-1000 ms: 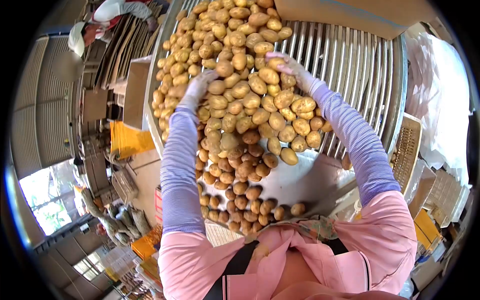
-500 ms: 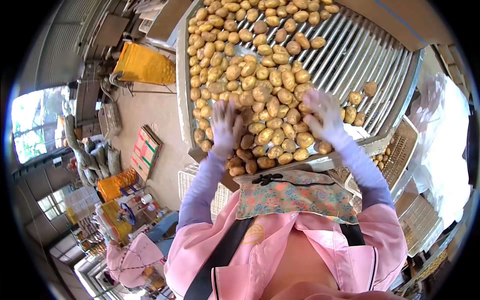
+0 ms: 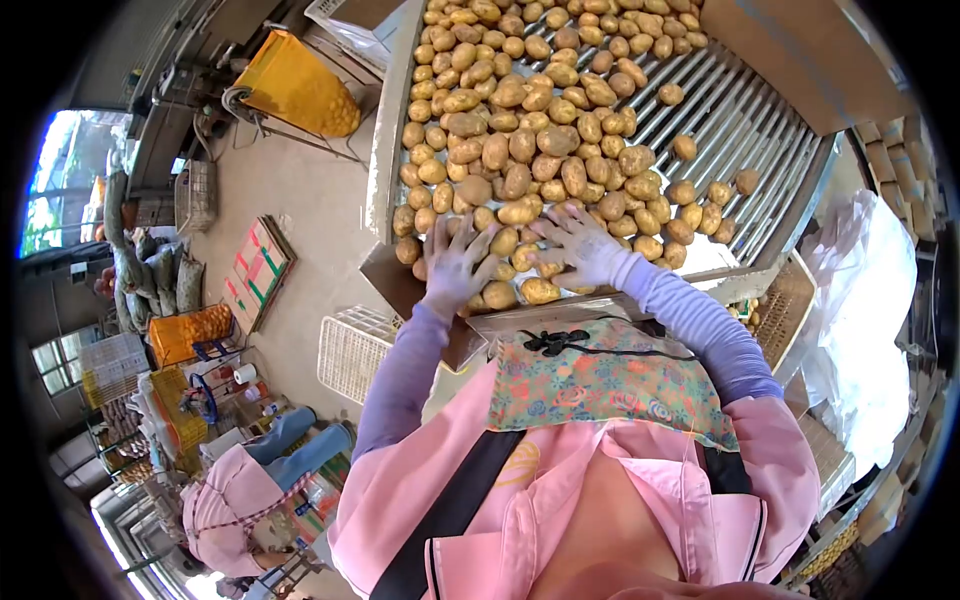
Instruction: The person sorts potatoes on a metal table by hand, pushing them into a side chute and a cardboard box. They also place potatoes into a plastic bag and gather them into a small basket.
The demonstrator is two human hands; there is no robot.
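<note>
Many potatoes (image 3: 520, 150) lie heaped on the left and middle of a metal roller table (image 3: 740, 110). My left hand (image 3: 457, 265), in a thin pale glove, rests with spread fingers on potatoes at the near left corner. To its right, my right hand (image 3: 585, 248), gloved alike, reaches over the potatoes at the front edge, fingers apart and pointing left. Neither hand is closed round a potato. A few potatoes under the palms are partly hidden.
A cardboard sheet (image 3: 810, 60) stands along the far right side. White plastic crates (image 3: 352, 352) and a tan basket (image 3: 787, 312) sit below the table. Clear plastic sheeting (image 3: 865, 310) hangs at right. Another person (image 3: 235, 500) bends at lower left.
My right hand has moved left and toward my body, closer to my left hand. My left hand has come slightly nearer me. Fewer potatoes lie at the front edge, and the view has shifted.
</note>
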